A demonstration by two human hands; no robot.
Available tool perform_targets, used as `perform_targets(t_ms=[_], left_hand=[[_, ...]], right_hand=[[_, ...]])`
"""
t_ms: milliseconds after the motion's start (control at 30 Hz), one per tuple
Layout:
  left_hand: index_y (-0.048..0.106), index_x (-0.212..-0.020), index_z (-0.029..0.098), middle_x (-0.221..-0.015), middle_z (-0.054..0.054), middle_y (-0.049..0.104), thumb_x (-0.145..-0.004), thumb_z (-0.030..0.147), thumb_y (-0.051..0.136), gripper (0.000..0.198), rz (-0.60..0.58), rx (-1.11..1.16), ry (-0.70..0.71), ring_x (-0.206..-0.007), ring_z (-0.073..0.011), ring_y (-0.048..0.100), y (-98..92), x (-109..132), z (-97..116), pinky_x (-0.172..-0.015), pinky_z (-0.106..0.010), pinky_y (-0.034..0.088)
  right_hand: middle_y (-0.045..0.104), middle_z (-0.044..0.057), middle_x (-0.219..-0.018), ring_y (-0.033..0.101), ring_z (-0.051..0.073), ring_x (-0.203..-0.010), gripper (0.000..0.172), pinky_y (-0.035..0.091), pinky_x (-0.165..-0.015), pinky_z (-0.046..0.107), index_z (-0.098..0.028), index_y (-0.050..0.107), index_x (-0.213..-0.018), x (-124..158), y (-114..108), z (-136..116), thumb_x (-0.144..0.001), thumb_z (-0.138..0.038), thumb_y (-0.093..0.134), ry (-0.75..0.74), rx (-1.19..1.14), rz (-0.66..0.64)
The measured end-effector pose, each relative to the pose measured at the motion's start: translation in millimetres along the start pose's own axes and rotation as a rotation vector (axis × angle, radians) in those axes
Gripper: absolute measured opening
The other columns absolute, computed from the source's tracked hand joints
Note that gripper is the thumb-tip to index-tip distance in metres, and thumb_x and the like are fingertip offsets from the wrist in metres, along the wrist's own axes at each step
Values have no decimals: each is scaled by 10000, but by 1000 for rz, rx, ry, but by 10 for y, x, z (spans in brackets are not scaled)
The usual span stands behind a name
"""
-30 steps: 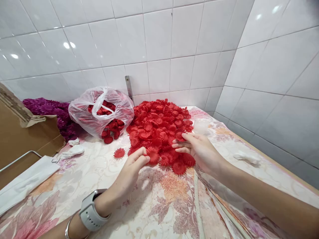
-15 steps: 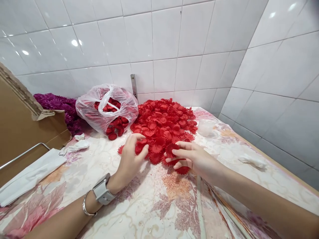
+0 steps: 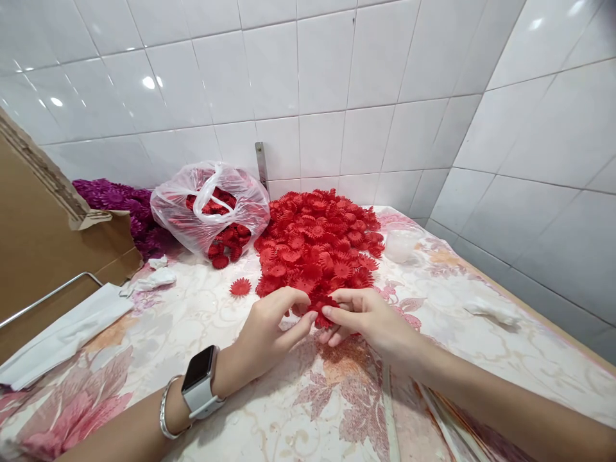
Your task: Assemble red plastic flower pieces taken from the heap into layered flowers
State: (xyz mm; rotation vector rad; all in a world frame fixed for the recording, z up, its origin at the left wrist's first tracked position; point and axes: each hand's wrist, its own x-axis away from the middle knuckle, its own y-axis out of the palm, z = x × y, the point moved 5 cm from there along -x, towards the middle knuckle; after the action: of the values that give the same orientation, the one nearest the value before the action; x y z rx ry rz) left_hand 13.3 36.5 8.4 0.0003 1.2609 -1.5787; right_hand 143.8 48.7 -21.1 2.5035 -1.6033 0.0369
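A red artificial flower piece (image 3: 323,312) with toothed petals is between my hands, at the near edge of a heap of similar red flower pieces (image 3: 317,237). My right hand (image 3: 368,317) pinches its right side between thumb and fingers, the other fingers curled below. From the left, my left hand (image 3: 276,324) closes thumb and forefinger on its left edge; the exact contact is partly hidden. A smartwatch (image 3: 199,370) and a silver bangle (image 3: 168,407) are on the left wrist. One loose red flower piece (image 3: 240,287) lies apart on the cloth.
A clear plastic bag (image 3: 180,218) of red pieces stands left of the heap, purple flowers (image 3: 113,202) behind a cardboard box (image 3: 58,276). A translucent cup (image 3: 402,246) sits right of the heap. Tiled walls (image 3: 322,70) bound the flowered tablecloth (image 3: 231,417).
Both hands have come together at the front of the heap, and my left fingers have closed on the flower piece. The left wrist has turned, showing the watch face.
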Motion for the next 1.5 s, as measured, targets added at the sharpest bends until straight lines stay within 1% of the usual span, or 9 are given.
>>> perform_targets(t_ms=[300, 600, 733, 833, 933, 1067, 1167, 1367, 1500], left_hand=[[581, -843, 185, -742, 16, 627, -789, 171, 557, 61, -34, 143, -64, -644, -96, 560, 21, -17, -36, -603, -197, 440], [594, -844, 177, -794, -9, 661, -789, 255, 571, 98, -147, 519, -269, -732, -133, 628, 112, -17, -101, -663, -225, 499], [583, -813, 178, -773, -8, 654, -748, 268, 617, 117, -168, 587, -333, -735, -148, 629, 138, 7, -91, -675, -250, 506], [580, -765, 174, -736, -1, 630, -771, 291, 582, 117, -144, 560, -376, -696, -137, 607, 144, 13, -125, -645, -245, 489], [539, -764, 178, -720, 5, 602, -795, 302, 543, 128, -120, 641, -442, -673, -128, 582, 169, 19, -186, -612, -240, 474], [475, -781, 190, -740, 12, 562, -814, 304, 511, 124, -100, 742, -492, -687, -123, 565, 200, 31, -213, -618, -247, 472], [450, -791, 194, -762, 8, 543, -833, 302, 472, 118, -93, 723, -476, -706, -128, 564, 208, 37, -191, -638, -266, 472], [409, -775, 206, -752, 14, 519, -846, 282, 422, 105, 86, 688, -464, -704, -132, 561, 115, 12, -293, -654, -292, 473], [488, -870, 196, -974, -32, 549, -802, 198, 475, 69, 209, 474, -446, -913, -153, 536, 10, -16, -415, -778, -295, 445]], right_hand=[[646, 24, -604, 649, 143, -583, 291, 512, -571, 241, -121, 595, -668, -8, 3, -8, -634, -394, 692, -14, -2, 34], [628, 4, -585, 635, 133, -555, 289, 515, -564, 250, -126, 564, -643, -10, -20, 35, -603, -366, 721, -17, -12, 71], [613, -8, -543, 615, 127, -522, 255, 484, -512, 227, -146, 517, -625, 14, -23, 64, -620, -311, 712, -7, 74, 110], [610, -12, -574, 593, 118, -523, 187, 452, -488, 212, -156, 528, -658, 44, -28, 19, -662, -272, 675, -66, 224, 144], [596, -20, -606, 587, 113, -541, 156, 449, -487, 206, -163, 561, -716, 48, -38, -36, -700, -293, 646, -119, 298, 147], [585, -9, -676, 615, 119, -578, 247, 505, -538, 230, -157, 560, -723, 5, -65, -55, -746, -401, 593, -144, 140, 133], [573, -18, -653, 622, 124, -562, 287, 525, -562, 257, -164, 514, -695, -19, -124, -47, -746, -437, 590, -163, 82, 216], [608, -8, -576, 633, 145, -545, 237, 508, -492, 245, -206, 371, -704, -11, -281, -101, -829, -356, 504, -134, -71, 435], [627, 17, -612, 629, 137, -538, 164, 488, -458, 220, -193, 408, -708, -7, -268, -149, -821, -269, 499, -80, -57, 403]])
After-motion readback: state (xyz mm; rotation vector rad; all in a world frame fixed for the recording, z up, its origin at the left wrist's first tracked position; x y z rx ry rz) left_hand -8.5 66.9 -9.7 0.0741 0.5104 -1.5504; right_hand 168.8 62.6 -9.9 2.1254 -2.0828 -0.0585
